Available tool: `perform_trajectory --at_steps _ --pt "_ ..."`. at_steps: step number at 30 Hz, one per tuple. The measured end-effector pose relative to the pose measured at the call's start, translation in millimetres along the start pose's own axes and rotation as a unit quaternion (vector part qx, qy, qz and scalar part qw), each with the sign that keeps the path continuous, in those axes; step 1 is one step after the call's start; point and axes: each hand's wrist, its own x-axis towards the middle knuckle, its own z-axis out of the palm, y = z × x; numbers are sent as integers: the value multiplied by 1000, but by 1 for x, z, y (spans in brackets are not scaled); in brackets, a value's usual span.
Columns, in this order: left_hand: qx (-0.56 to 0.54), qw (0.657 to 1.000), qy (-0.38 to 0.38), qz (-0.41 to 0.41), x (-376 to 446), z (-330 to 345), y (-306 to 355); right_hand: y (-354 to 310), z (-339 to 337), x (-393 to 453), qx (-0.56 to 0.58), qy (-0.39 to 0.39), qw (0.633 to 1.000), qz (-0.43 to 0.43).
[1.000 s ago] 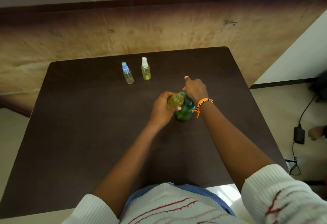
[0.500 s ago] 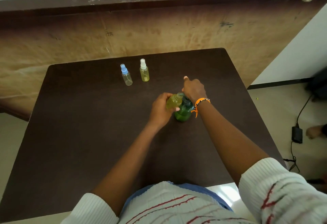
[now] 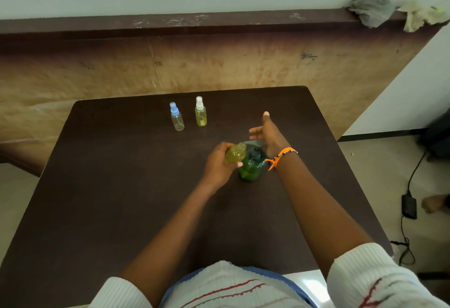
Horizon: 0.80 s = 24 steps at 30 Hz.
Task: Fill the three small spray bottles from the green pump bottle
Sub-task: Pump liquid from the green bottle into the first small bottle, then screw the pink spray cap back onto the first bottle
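Dark brown table (image 3: 117, 186) is filling most of the view, and its near edge is hiding behind the person's striped top. Left hand (image 3: 219, 164) is curling round a small open bottle (image 3: 235, 154) of yellow liquid, covering its lower part. Right hand (image 3: 269, 137) is hovering with fingers spread wide, holding nothing, above the green pump bottle (image 3: 250, 165), whose spout is hard to see. Two capped spray bottles, blue-topped (image 3: 177, 116) and white-topped (image 3: 201, 111), are standing farther back.
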Motion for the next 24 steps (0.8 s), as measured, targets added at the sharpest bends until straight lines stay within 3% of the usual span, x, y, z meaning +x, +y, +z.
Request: perform_trajectory --at_steps 3,10,15,20,24 --pt "-7 1000 1 -7 0 -4 0 5 -22 3 -8 39 999 -27" --pt "-43 999 15 -11 -3 -8 7 44 -60 12 -228 150 960 -65" --pt "-56 998 14 -2 -7 -10 13 74 -46 11 -343 114 929 -83" --pt "-77 997 28 10 -11 -19 18 94 -37 5 -327 140 930 -89" --pt "-118 991 52 21 -9 -29 29 60 -42 -7 -248 165 947 -119"
